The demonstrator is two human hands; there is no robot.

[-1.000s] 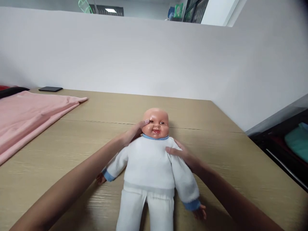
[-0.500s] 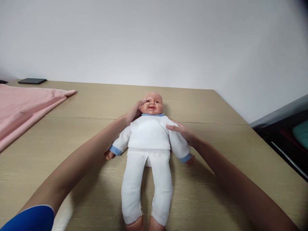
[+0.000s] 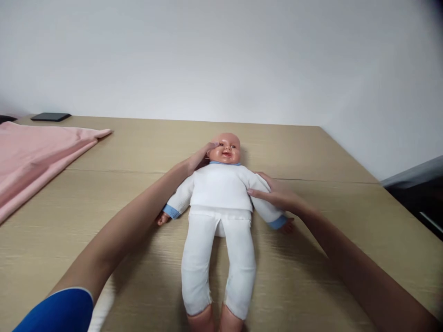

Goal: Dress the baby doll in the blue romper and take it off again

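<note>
A baby doll in a white top and trousers with blue collar and cuffs (image 3: 221, 189) lies on its back on the wooden table, head towards the wall. My left hand (image 3: 204, 154) grips the side of the doll's head, its thumb on the cheek near the eye; the other fingers are partly hidden behind the head. Around the doll's upper arm, on the right of the view, my right hand (image 3: 272, 191) is wrapped, with the thumb lying across the sleeve near the chest.
On the left of the table (image 3: 328, 157) lies a pink cloth (image 3: 44, 157). A flat black object (image 3: 50, 117) rests behind it at the back edge. A white wall rises behind, and a dark object (image 3: 422, 198) stands beyond the right edge.
The doll and both hands appear slightly further right in view. My right hand has slid a little down the doll's sleeve, and that doll arm points further outward.
</note>
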